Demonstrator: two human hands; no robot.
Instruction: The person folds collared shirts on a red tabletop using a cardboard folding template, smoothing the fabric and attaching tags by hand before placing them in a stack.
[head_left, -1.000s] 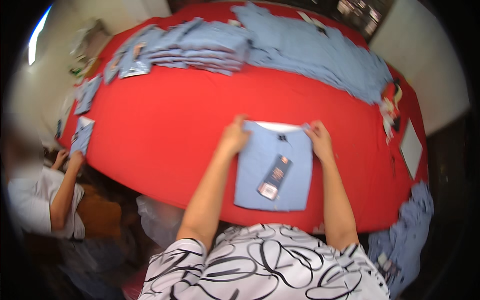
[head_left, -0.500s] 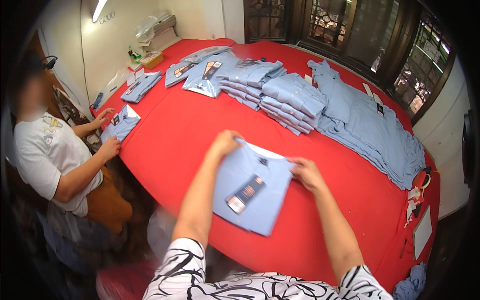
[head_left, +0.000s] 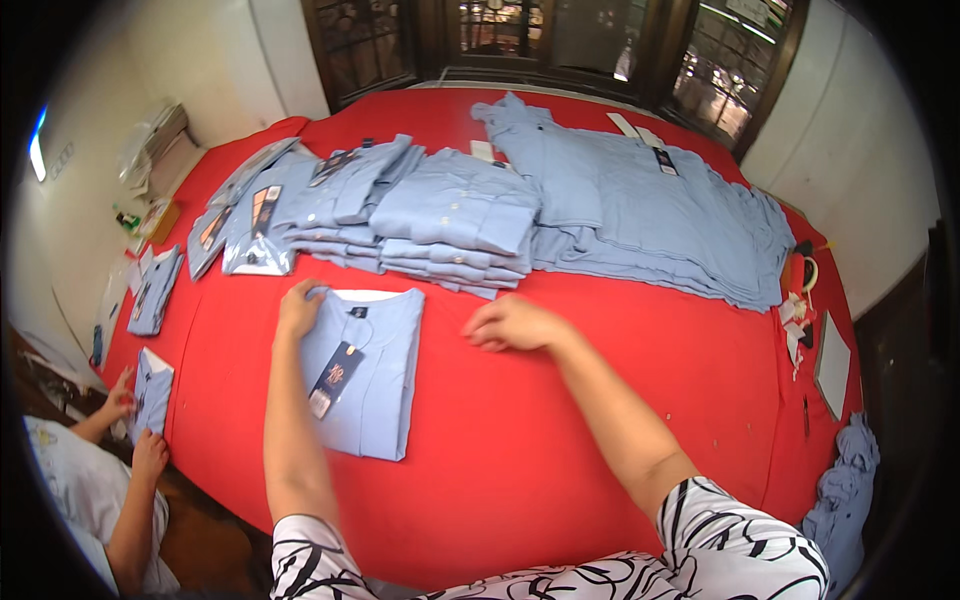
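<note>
A folded light-blue shirt point(head_left: 380, 415) lies flat on the red-covered table point(head_left: 480, 440) in front of me, with a strip of white showing at its neckline. A dark hang tag point(head_left: 336, 378) rests on its front. My left hand point(head_left: 299, 308) is at the upper left corner of the shirt, its fingers closed on the edge. Off to the right of the shirt, my right hand point(head_left: 515, 324) is over the red cloth, apart from the garment. Its fingers are loosely bent, and nothing is in them.
Stacks of folded blue shirts point(head_left: 455, 215) stand beyond my hands, with bagged shirts point(head_left: 257, 235) to their left. Unfolded shirts point(head_left: 650, 215) spread at the far right. A person's hand point(head_left: 150, 455) works on another folded shirt point(head_left: 153, 395) at left. A white board point(head_left: 832, 365) lies at the right edge.
The shirt now lies further left in the view, which has turned rightward. My right hand has let go of the shirt's upper right corner and moved away from it. My left hand stays at its corner.
</note>
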